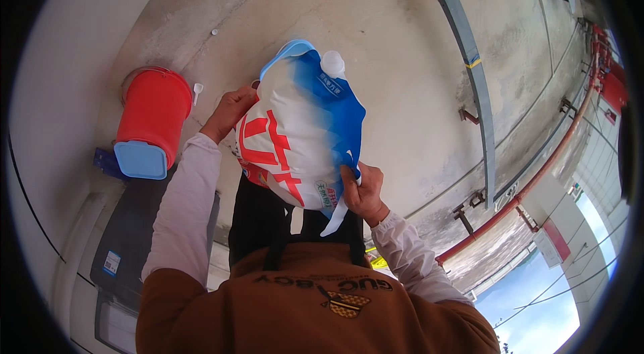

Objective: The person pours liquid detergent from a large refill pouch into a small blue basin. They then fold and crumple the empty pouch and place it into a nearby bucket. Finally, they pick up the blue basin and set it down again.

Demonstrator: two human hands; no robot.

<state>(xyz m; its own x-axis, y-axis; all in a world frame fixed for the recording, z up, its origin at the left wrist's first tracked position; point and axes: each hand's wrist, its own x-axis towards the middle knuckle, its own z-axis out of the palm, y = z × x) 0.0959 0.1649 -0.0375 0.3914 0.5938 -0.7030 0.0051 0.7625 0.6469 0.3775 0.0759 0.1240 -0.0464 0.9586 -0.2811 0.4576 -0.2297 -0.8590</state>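
A bulging plastic pouch (295,126), white and blue with large red lettering, is held up in front of me. A round white spout (333,64) sticks out at its top right, and a light blue strip (288,51) curves along its top edge. My left hand (229,112) is closed on the pouch's upper left edge. At the lower right corner my right hand (364,194) grips the pouch. A white strap-like strip (335,218) hangs down beside that hand. The pouch's far side is hidden.
On the left a red bucket (157,109) stands with a light blue lid-like piece (141,159) against it. A small white scoop (197,92) and a tiny white cap (214,32) lie nearby. A grey beam (463,32) and red pipe (523,196) run along the right.
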